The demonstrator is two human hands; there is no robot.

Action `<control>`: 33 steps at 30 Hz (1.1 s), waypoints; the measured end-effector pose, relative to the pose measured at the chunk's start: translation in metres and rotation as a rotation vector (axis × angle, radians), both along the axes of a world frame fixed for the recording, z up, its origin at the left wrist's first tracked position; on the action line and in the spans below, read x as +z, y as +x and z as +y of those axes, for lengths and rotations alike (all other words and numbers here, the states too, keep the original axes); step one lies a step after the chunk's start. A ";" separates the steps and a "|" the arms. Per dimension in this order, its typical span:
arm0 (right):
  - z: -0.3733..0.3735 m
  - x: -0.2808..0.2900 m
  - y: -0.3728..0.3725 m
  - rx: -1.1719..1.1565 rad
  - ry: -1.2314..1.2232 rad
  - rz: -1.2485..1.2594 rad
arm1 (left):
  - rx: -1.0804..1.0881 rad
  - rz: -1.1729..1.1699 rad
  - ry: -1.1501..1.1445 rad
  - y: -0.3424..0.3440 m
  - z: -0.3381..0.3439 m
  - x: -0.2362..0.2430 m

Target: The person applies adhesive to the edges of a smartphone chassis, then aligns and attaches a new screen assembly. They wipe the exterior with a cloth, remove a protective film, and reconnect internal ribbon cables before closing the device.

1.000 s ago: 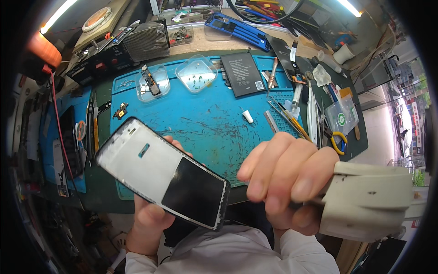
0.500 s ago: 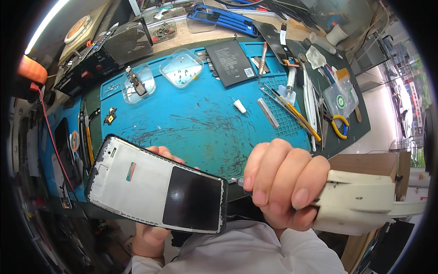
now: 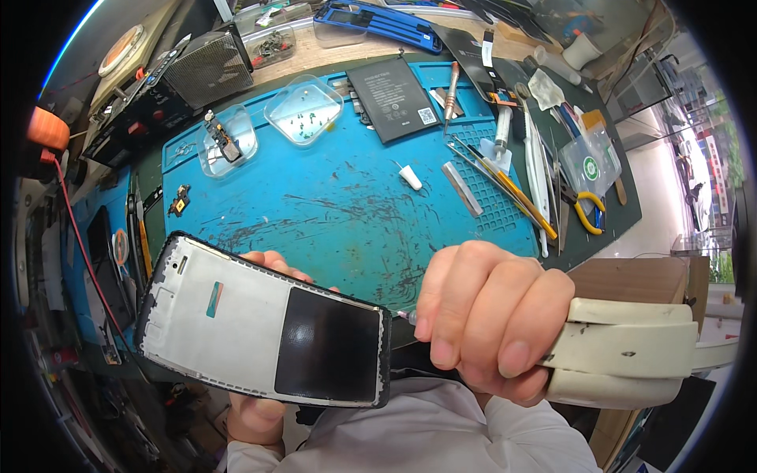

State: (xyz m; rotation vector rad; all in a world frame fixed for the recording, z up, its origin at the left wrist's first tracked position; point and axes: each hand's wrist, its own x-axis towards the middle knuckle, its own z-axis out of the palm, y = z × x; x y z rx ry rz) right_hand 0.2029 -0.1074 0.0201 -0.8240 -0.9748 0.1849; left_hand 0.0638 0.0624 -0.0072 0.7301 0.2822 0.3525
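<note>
My left hand (image 3: 262,414) grips a phone frame (image 3: 221,315) from behind and below, thumb at its lower edge and fingertips past its upper edge. The frame has a grey metal plate, a dark rectangular area at its right part and a black, ragged rim. In my closed right hand (image 3: 493,311) is a cream-coloured handheld tool (image 3: 631,355), its bulky body sticking out to the right. The narrow pinkish tip points at the right end of the phone frame. Whether tip and rim touch, I cannot tell.
Behind the hands lies a blue work mat (image 3: 315,205) with a small white capped bottle (image 3: 410,177). A black battery (image 3: 392,98), clear trays (image 3: 303,110) of small parts and a screwdriver (image 3: 451,98) lie farther back. Tweezers, a syringe (image 3: 502,130) and yellow-handled pliers (image 3: 587,213) lie at right.
The phone frame has shifted slightly left in the picture, as have the things on the mat. My right hand keeps its grip, and the tool's body sits slightly farther right.
</note>
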 end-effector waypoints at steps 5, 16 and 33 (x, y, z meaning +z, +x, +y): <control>0.000 0.002 0.001 -0.004 -0.003 0.003 | 0.023 0.019 0.017 0.002 -0.002 0.003; -0.001 0.002 0.000 -0.015 -0.031 0.015 | 0.000 0.023 0.097 0.005 -0.004 0.007; -0.002 0.008 -0.005 -0.053 -0.075 0.087 | 0.016 0.073 0.112 0.001 -0.007 0.012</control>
